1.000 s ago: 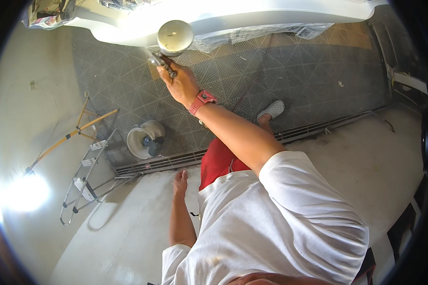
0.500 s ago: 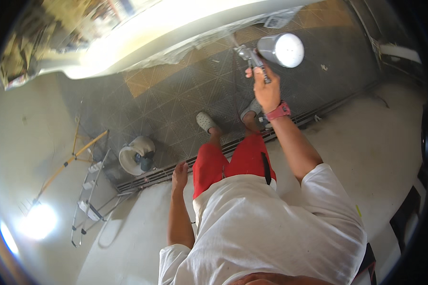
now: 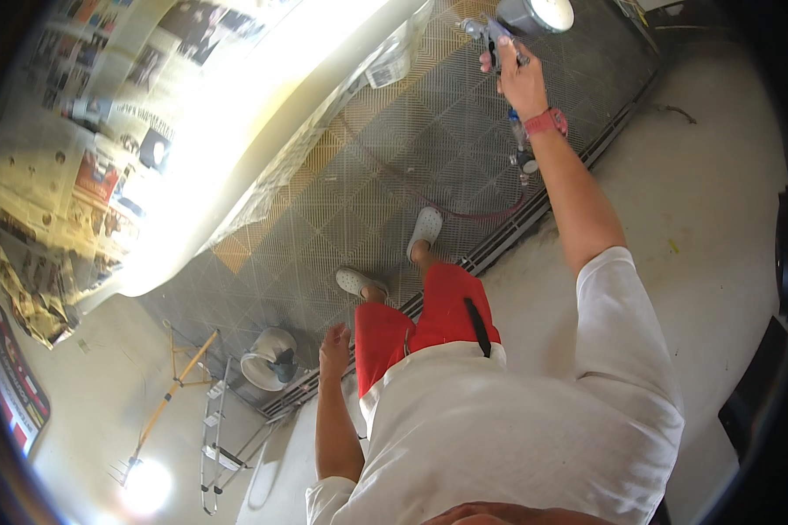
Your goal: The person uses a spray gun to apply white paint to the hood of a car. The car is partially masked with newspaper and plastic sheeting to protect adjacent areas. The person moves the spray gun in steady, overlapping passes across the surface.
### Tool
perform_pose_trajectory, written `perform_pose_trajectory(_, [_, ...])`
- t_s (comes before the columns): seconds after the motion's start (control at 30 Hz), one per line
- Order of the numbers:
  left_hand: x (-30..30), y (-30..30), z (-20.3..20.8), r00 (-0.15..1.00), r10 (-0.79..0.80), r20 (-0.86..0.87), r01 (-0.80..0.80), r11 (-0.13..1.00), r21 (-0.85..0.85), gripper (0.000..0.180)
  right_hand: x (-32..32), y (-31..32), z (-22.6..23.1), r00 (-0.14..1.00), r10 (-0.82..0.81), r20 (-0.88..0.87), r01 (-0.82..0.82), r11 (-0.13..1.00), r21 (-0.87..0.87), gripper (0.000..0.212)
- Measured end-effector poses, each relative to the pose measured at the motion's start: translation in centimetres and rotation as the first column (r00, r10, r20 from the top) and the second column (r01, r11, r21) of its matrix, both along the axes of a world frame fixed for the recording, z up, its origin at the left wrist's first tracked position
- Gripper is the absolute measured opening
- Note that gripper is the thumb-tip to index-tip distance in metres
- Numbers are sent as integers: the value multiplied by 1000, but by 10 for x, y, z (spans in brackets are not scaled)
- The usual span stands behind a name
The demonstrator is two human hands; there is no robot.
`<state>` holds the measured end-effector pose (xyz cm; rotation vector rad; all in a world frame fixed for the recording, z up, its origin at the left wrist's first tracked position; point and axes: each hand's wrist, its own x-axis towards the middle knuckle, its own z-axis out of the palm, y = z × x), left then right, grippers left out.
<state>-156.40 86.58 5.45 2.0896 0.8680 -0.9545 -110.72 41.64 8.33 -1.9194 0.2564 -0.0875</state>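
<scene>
My right hand is wrapped round the grip of a spray gun, out at the upper right. A metal paint cup is fixed to the gun and partly cut off by the upper edge. Below the wrist hang a gauge-like fitting and a thin reddish hose. Left of the gun is a long, glossy white panel, very bright with glare. My left hand hangs empty beside my red shorts, its fingers loosely apart.
Newspaper sheets cover the area beyond the panel. At the lower left stand a bucket, a small stepladder and a yellow stand with a glaring lamp. Patterned grating lies underfoot, bordered by a slotted channel.
My view has turned and shifted, showing more newspaper. My right hand and the spray gun have moved up and slightly right, while my left hand stays low at my side. My feet have shifted.
</scene>
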Motion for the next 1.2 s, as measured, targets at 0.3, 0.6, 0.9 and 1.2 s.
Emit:
perform_pose_trajectory(0.3, [64, -41, 4, 990, -137, 17, 136, 989, 51, 47, 135, -132, -3, 896, -293, 335, 340, 936, -92, 35])
perform_pose_trajectory(0.6, [117, -84, -49, 977, -158, -143, 158, 987, -11, 51, 99, -114, 86, 988, 114, -105, -101, 987, 128, 55])
perform_pose_trajectory(0.9, [281, -164, -111, 943, -318, 92, 326, 942, -77, 51, 196, -171, 107, 953, 283, -112, -273, 957, 98, 59])
perform_pose_trajectory(1.2, [438, -315, -24, 958, -12, 285, 55, 988, -144, 51, 351, -261, 110, 985, -23, 168, 41, 994, -102, 59])
